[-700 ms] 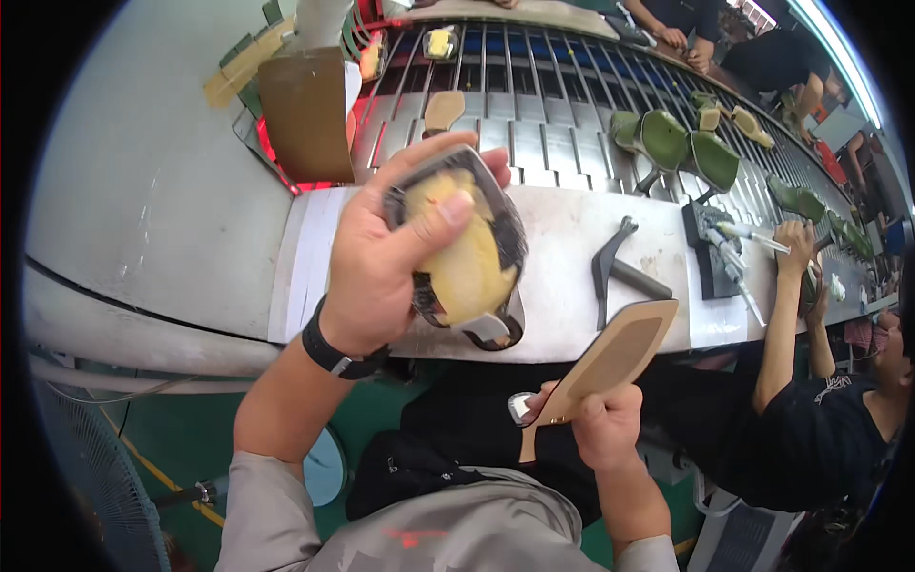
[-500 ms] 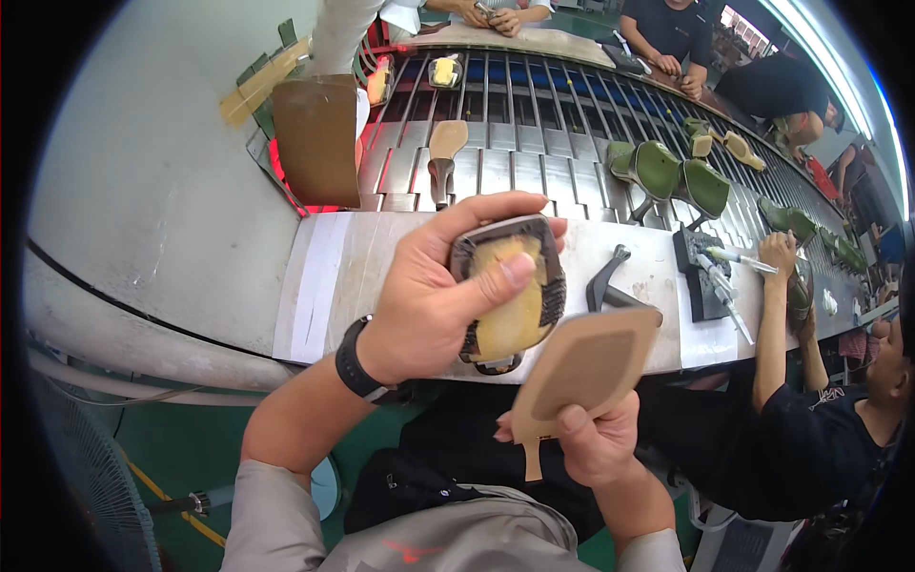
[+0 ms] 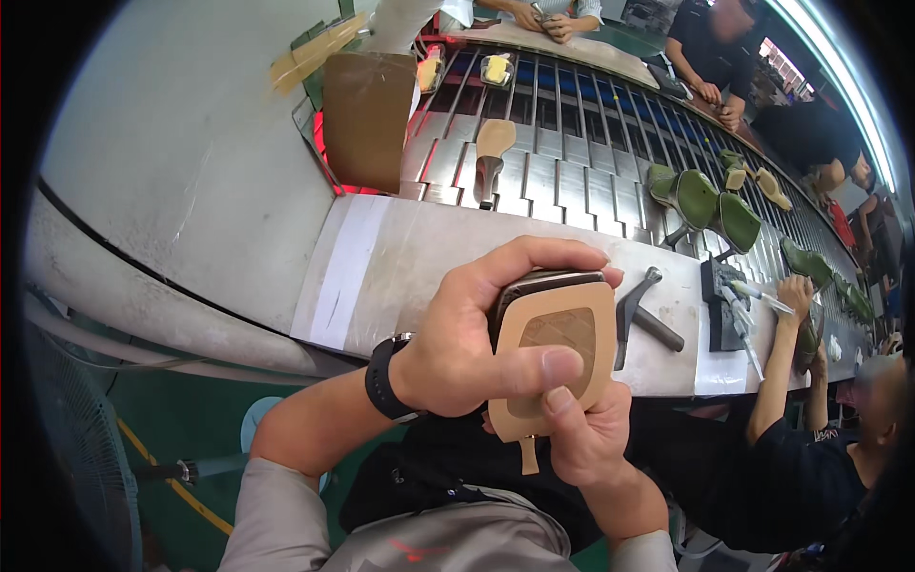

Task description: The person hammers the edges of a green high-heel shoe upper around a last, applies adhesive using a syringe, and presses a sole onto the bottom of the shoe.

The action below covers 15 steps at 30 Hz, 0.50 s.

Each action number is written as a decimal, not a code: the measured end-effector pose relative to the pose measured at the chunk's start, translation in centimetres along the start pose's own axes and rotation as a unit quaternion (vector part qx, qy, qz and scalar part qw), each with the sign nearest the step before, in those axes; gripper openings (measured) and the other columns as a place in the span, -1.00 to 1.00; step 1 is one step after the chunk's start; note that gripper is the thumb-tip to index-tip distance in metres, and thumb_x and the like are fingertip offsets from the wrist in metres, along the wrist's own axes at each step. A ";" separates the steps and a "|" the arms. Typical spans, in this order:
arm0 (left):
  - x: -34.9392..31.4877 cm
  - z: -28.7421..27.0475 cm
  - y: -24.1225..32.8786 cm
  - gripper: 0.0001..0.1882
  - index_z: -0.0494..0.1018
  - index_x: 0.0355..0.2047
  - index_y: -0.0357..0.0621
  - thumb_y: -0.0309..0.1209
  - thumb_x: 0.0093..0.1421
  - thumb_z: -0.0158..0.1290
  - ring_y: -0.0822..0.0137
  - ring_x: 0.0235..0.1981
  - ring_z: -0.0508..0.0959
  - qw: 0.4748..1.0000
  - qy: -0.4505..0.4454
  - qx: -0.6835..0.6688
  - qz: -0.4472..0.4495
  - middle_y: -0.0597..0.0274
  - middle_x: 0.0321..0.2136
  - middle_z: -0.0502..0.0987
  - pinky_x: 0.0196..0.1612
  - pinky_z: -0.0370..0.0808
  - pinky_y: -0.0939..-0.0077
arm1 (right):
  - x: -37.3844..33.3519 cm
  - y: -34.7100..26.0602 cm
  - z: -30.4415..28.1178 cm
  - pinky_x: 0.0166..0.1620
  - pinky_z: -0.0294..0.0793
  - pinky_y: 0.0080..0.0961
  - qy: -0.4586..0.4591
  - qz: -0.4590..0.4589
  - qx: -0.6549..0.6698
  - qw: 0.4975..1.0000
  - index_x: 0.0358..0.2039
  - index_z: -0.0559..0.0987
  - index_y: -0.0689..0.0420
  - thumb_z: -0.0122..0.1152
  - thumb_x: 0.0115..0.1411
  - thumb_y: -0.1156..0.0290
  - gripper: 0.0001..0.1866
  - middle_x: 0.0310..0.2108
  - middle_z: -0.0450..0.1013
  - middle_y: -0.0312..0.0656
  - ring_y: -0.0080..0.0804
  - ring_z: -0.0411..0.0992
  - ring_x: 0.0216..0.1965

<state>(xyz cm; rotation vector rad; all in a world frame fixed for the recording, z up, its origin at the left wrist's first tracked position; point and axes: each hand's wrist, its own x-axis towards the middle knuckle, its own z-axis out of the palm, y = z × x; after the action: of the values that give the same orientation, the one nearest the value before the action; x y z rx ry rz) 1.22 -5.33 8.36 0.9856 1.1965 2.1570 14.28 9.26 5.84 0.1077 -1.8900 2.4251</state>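
Observation:
My left hand (image 3: 477, 348) grips a dark shoe upper (image 3: 519, 286) from the side and top, thumb pressed across a tan sole piece (image 3: 558, 348) laid flat over it. My right hand (image 3: 586, 429) holds the same tan sole from below, thumb on its lower edge, where a narrow tab hangs down. Both hands hold the stacked pieces together just in front of the grey metal workbench (image 3: 410, 257). A black watch sits on my left wrist.
A slatted conveyor (image 3: 572, 162) carries a tan-soled shoe (image 3: 491, 157), green shoes (image 3: 705, 200) and yellow-filled pieces. A dark metal tool (image 3: 639, 310) lies on the bench. A brown box (image 3: 367, 114) stands at the left. Other people work to the right and at the far side.
My right hand brought the tan sole up and laid it over the yellow-lined shoe in my left hand, covering the yellow. Both hands moved right and lower.

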 end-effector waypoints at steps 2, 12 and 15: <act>-0.3 -0.1 0.1 -0.12 0.31 0.34 -0.32 -0.12 0.14 0.43 0.01 0.32 0.52 1.000 0.008 0.001 -0.013 -0.23 0.25 0.50 0.38 0.46 0.05 | 0.1 -0.2 0.9 -0.25 0.62 -0.53 0.019 -0.006 0.011 1.000 -0.10 0.72 0.37 0.13 0.51 0.41 -0.71 -0.27 0.71 -0.13 -0.52 0.62 -0.27; -0.4 -0.4 0.2 -0.17 0.32 0.33 -0.33 -0.20 0.16 0.40 0.04 0.32 0.52 1.000 -0.003 -0.009 -0.017 -0.24 0.24 0.51 0.35 0.50 0.11 | 0.2 0.0 1.1 -0.22 0.63 -0.50 0.035 -0.049 -0.013 0.998 -0.13 0.72 0.39 0.17 0.50 0.44 -0.74 -0.27 0.70 -0.12 -0.51 0.62 -0.26; -0.5 -0.5 0.4 -0.18 0.32 0.33 -0.34 -0.21 0.17 0.37 0.03 0.32 0.52 1.000 -0.003 -0.010 -0.015 -0.25 0.25 0.51 0.36 0.49 0.10 | 0.3 0.1 1.2 -0.21 0.63 -0.51 0.035 -0.046 -0.003 0.998 -0.12 0.71 0.39 0.17 0.50 0.45 -0.75 -0.27 0.70 -0.12 -0.52 0.62 -0.25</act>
<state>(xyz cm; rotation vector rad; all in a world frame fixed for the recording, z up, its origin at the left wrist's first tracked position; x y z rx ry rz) 1.13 -6.15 8.39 0.9591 1.1786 2.1380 13.97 8.04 6.08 0.1059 -1.8204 2.3328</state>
